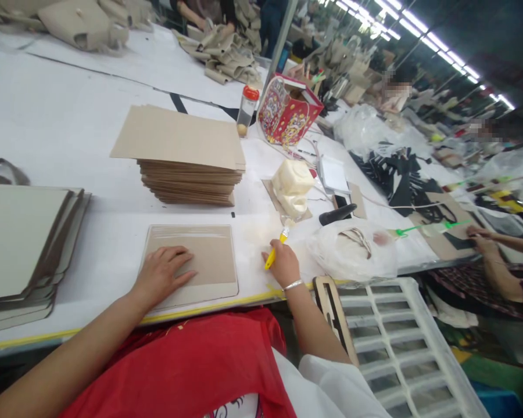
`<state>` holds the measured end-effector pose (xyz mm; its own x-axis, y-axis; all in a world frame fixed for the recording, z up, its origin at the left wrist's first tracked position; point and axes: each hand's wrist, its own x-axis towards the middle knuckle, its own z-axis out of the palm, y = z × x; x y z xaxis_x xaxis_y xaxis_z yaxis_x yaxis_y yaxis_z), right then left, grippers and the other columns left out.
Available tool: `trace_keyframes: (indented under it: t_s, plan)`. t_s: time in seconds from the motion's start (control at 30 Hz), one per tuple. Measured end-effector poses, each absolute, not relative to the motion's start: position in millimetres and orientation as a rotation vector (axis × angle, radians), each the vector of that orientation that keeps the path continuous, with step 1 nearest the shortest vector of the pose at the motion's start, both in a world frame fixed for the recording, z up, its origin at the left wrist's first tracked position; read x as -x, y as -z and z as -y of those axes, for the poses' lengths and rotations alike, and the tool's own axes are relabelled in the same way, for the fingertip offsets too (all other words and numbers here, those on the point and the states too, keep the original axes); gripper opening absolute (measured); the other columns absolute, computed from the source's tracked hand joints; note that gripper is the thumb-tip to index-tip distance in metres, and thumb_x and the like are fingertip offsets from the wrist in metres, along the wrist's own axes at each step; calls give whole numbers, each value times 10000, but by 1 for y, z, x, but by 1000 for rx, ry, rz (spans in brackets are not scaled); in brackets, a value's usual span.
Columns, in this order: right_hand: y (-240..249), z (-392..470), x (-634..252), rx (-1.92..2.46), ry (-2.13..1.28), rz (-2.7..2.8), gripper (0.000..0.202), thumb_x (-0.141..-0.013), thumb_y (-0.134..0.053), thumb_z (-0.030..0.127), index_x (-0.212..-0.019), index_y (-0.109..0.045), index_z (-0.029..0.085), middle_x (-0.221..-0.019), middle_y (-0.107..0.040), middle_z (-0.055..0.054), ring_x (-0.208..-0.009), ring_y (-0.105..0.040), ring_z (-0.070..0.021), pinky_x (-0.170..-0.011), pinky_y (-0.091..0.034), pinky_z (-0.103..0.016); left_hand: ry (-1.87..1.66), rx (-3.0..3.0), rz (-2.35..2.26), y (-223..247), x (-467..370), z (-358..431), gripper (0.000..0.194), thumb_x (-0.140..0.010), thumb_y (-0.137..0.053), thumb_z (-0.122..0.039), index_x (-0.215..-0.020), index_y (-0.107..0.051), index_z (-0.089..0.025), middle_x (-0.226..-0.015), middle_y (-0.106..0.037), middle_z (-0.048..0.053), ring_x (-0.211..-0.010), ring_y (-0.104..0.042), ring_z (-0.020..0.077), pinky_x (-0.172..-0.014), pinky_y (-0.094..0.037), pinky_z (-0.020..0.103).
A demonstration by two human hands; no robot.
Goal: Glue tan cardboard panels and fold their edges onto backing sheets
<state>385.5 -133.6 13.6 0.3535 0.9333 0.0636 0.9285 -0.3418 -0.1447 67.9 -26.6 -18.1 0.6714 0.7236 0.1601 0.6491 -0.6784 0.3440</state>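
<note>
My left hand [168,273] lies flat with fingers spread on a tan sheet [215,258], which rests on a slightly larger pale panel [213,290] at the table's front edge. White streaks run along the sheet's far edge. My right hand [284,264] is wrapped round the yellow handle of a paintbrush [283,235], its bristles pointing away from me. Just beyond the bristles, a cut-open plastic jug [293,177] with cream-coloured contents sits on a piece of board. Behind the panel stands a tall stack of tan cardboard sheets [189,183].
Pale panels [17,238] are piled at the left. A red-lidded jar [247,110] and a red patterned box [287,110] stand at the back. A black-handled tool [337,215] and a plastic bag [353,249] lie right. A slatted rack [392,331] is below; a co-worker's hands [483,238] are far right.
</note>
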Motion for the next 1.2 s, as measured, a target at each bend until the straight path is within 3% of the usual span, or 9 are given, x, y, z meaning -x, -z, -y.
trace_keyframes:
  t_s: [0.27,0.43,0.63,0.77,0.9,0.97,1.03,1.1,1.2]
  plan:
    - [-8,124,-393,2453,119,1651,231,-907,-357,258,-1027,-528,159,-772,-601,-55,-727,-525,-167,-644,-316,-257,-309,-2629,-1071,4,-70,29,390,-793,-521,-460,-1107,-597,-241,-1183,-565,73,-1068,-487,267,-909,-386,419]
    - [-14,103,-377,2517,91,1699,295,-853,-480,336,-1089,-475,160,-851,-605,-76,-790,-543,-185,-633,-332,-255,-190,-2674,-1078,-16,-80,29,346,-788,-540,-420,-1058,-599,-211,-1126,-576,85,-1009,-505,262,-876,-407,403]
    - [-17,84,-371,2625,87,1732,242,-837,-413,108,-1059,-493,160,-806,-621,-88,-754,-570,-193,-599,-334,-263,-221,-2641,-1085,-15,-78,31,317,-779,-572,-378,-1034,-585,-189,-1135,-559,103,-1027,-507,268,-891,-417,415]
    - [-35,90,-363,2326,-32,1698,222,-878,-402,236,-1077,-473,168,-844,-637,-73,-747,-596,-187,-643,-391,-268,-565,-2338,-1122,-19,-86,32,478,-783,-569,-374,-1210,-471,-183,-1225,-496,117,-1057,-516,241,-923,-425,407]
    - [-60,95,-334,1894,-318,1790,217,-856,-450,303,-1047,-457,201,-914,-629,-49,-780,-616,-159,-701,-439,-256,-727,-1728,-1054,-37,-114,28,759,-689,-667,-386,-1336,-304,-224,-1309,-430,134,-796,-591,132,-710,-506,297]
    - [-68,93,-319,1764,-409,1844,190,-845,-464,299,-1013,-461,211,-893,-624,-40,-784,-615,-153,-713,-448,-253,-661,-1481,-973,-43,-125,23,736,-653,-693,-374,-1293,-373,-202,-1221,-517,131,-684,-579,101,-566,-476,235]
    - [-70,91,-308,1704,-452,1892,185,-830,-483,285,-997,-457,211,-890,-620,-39,-781,-614,-151,-712,-451,-253,-575,-1315,-902,-44,-128,18,499,-662,-676,-395,-1074,-552,-143,-920,-638,74,-573,-540,81,-467,-410,190]
    - [-67,89,-303,1708,-481,1911,212,-813,-501,273,-1006,-445,208,-892,-622,-41,-767,-617,-154,-697,-454,-255,-559,-1198,-898,-41,-121,16,344,-663,-664,-434,-793,-597,-124,-626,-597,4,-486,-491,67,-428,-371,174]
    - [-56,87,-304,1795,-529,1854,236,-805,-503,275,-1019,-433,204,-847,-640,-35,-726,-630,-163,-671,-459,-264,-630,-1027,-993,-32,-97,15,358,-610,-700,-456,-662,-550,-135,-525,-550,-29,-447,-472,55,-448,-401,176]
